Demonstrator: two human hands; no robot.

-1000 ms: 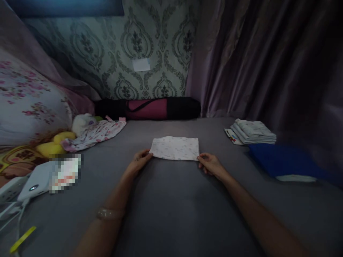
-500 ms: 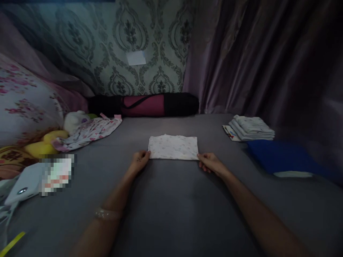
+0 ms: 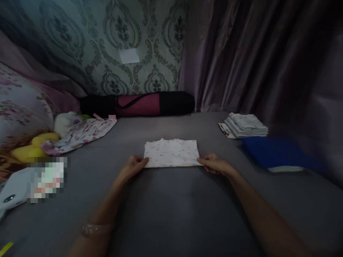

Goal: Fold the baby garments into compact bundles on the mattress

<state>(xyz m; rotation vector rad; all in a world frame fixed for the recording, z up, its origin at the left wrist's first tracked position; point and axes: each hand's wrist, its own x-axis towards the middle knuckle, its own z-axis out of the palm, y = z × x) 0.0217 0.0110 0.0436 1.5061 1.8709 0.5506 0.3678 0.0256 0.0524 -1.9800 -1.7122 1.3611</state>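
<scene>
A white cloth (image 3: 170, 153) with small pale dots lies folded into a wide rectangle in front of me, its far edge slightly ruffled. My left hand (image 3: 134, 166) pinches its left side near the close corner, thumb on top. At the opposite side, my right hand (image 3: 215, 164) pinches the close right corner between thumb and fingers. The fingers beneath the cloth are partly hidden. Under it spreads a grey sheet (image 3: 171, 207).
A stack of folded white cloths (image 3: 248, 123) sits at the right behind a blue folded item (image 3: 278, 153). At left lie a printed garment (image 3: 85, 132), yellow plush (image 3: 32, 148) and a white device (image 3: 16, 185). A black and maroon long bag (image 3: 139, 104) rests against the wall.
The cloth and both hands have come a little closer to me, with both hands keeping their grip. The view has shifted slightly to the right.
</scene>
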